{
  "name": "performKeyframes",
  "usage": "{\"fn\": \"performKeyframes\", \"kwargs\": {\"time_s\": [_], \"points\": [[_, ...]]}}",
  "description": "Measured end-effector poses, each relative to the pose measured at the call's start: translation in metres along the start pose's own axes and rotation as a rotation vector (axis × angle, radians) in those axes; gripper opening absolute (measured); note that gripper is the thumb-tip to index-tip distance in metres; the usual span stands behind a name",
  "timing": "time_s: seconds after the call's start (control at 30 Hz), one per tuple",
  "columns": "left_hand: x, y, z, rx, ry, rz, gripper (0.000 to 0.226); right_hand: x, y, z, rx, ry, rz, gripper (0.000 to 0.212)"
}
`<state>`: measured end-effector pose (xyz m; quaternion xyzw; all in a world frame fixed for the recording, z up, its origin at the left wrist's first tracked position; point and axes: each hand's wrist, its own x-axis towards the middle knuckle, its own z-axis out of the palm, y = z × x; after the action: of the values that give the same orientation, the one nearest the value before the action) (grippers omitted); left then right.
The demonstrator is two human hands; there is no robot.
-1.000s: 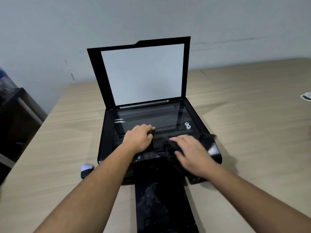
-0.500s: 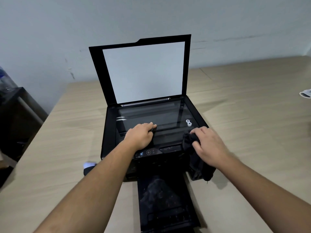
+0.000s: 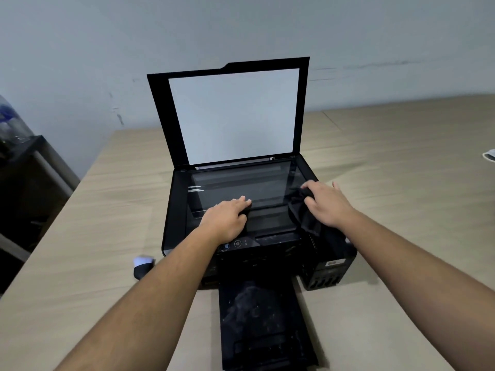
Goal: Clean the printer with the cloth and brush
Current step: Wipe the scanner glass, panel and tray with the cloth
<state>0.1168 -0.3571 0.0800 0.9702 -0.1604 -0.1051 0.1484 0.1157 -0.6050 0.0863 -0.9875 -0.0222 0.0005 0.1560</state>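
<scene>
Black flatbed printer (image 3: 176, 210) sits on a pale wooden table (image 3: 93, 236), its scanner lid (image 3: 160, 108) raised and its dusty black paper tray (image 3: 262, 317) pulled out toward the viewer. The right hand (image 3: 329, 204) bunches a black cloth (image 3: 308, 218) at the right edge of the scanner glass (image 3: 241, 180); wiping the top seems under way. The left hand (image 3: 225, 218) rests palm down at the glass's front edge, fingers bent; whether it holds anything is unclear. Next, probably, a light, even sweep leftward across the glass.

L hand (image 3: 226, 218): on glass (image 3: 241, 183), near its front edge.
R hand (image 3: 328, 203): right of L hand, on cloth (image 3: 308, 212), at right side of printer (image 3: 176, 210).
lid (image 3: 233, 116): upright, behind both hands.
tray (image 3: 262, 317): before the hands, between forearms, on table (image 3: 93, 210).
small item (image 3: 143, 266): on table, left of L forearm.
</scene>
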Motion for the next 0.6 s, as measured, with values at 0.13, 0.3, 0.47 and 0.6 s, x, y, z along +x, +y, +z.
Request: {"fn": "performKeyframes", "kwargs": {"time_s": [0.13,0.3,0.47,0.6], "points": [[0.001,-0.002,0.004,-0.008,0.023,-0.007,0.054,0.034,-0.002,-0.003,0.063,-0.099,0.022,0.036],[0.005,-0.006,0.001,-0.044,0.008,0.007,0.052,-0.011,0.013,-0.006,0.072,-0.077,-0.102,0.035],[-0.011,-0.025,-0.002,-0.187,0.223,-0.014,0.043,-0.04,0.022,-0.006,0.083,-0.071,-0.201,0.038],[-0.038,-0.062,-0.01,-0.065,0.372,-0.166,0.043,-0.027,-0.015,0.006,0.116,-0.067,-0.225,0.039]]}}
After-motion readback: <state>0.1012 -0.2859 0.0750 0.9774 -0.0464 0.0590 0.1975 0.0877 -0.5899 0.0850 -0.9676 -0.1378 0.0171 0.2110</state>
